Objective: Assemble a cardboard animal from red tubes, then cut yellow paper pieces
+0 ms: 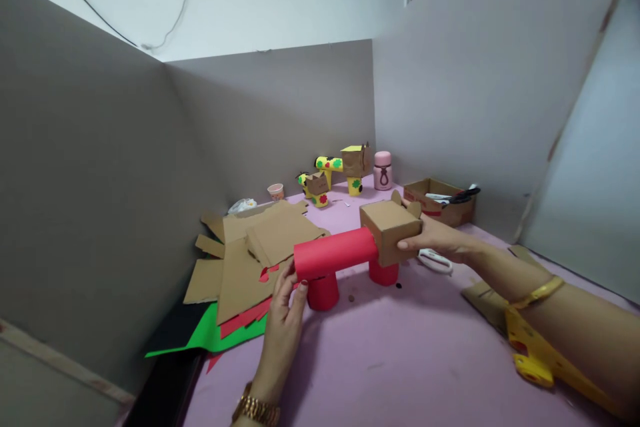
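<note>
A cardboard animal stands on the table in the middle of the head view. Its body is a red paper tube (335, 253) lying level on two short red tube legs (323, 292). For a head it has a brown cardboard box (393, 230) with rounded ears on top. My left hand (286, 310) has its thumb and fingers closed around the free end of the tube. With my right hand (437, 237) I grip the box head from its right side, thumb on the front face. Just below that hand lie white-handled scissors (435, 261), partly hidden.
Cardboard sheets (273, 237) and green paper (207, 332) lie at left. Two yellow spotted animals (329, 164), a pink bottle (383, 171) and a paper cup (275, 191) stand behind. A cardboard tray (457, 215) is at back right; a yellow glue gun (535, 353) lies under my right forearm.
</note>
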Motion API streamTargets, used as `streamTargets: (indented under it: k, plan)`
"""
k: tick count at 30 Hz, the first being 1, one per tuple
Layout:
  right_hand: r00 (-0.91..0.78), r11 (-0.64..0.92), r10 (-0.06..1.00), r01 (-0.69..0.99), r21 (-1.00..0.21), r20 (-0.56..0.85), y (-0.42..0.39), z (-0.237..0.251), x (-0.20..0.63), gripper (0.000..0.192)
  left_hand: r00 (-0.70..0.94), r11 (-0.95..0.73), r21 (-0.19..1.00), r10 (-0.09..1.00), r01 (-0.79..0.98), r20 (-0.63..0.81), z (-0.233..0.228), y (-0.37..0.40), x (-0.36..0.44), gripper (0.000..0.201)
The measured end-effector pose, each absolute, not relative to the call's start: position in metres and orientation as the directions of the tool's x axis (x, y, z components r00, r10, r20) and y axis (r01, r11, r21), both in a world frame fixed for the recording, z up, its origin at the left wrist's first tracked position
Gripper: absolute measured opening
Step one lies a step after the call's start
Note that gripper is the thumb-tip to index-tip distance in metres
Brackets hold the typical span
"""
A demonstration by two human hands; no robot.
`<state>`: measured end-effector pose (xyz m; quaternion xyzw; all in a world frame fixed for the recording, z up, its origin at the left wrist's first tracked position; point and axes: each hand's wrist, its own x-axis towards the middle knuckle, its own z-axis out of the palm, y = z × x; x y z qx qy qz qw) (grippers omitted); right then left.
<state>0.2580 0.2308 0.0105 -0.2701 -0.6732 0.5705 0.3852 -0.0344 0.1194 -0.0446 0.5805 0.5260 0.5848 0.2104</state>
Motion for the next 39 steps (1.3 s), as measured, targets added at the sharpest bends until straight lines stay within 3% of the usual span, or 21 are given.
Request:
streamTargets:
  k: [11, 19, 25, 34, 37, 39]
  plan:
    - [-0.569, 0.198, 0.804, -0.016, -0.980, 0.172, 0.232, 0.000, 0.258, 0.072, -0.210, -0.326, 0.890, 0.891, 0.318, 0.402, -0.042, 0.117, -0.031, 0.036]
    - [-0.551, 0.263, 0.808, 0.020, -0.964, 0.209, 0.228, 0.005, 0.261, 0.099, -0.209, -0.336, 0.864, 0.877, 0.375, 0.432, -0.052, 0.116, -0.033, 0.043]
    - [-0.534, 0.240, 0.824, 0.030, -0.970, 0.188, 0.227, 0.004, 0.262, 0.109, -0.182, -0.371, 0.800, 0.846, 0.472, 0.500, -0.064, 0.120, -0.041, 0.045]
    - [-0.519, 0.253, 0.840, 0.119, -0.960, 0.157, 0.225, 0.001, 0.278, 0.104, -0.215, -0.322, 0.781, 0.842, 0.535, 0.494, -0.060, 0.117, -0.040, 0.053]
    - [-0.432, 0.220, 0.893, 0.183, -0.958, 0.123, 0.216, 0.006, 0.290, 0.106, -0.287, -0.339, 0.781, 0.793, 0.525, 0.537, -0.054, 0.114, -0.040, 0.041]
    - [-0.353, 0.180, 0.929, 0.169, -0.969, 0.111, 0.202, 0.009, 0.296, 0.097, -0.402, -0.314, 0.797, 0.733, 0.516, 0.548, -0.050, 0.111, -0.042, 0.031]
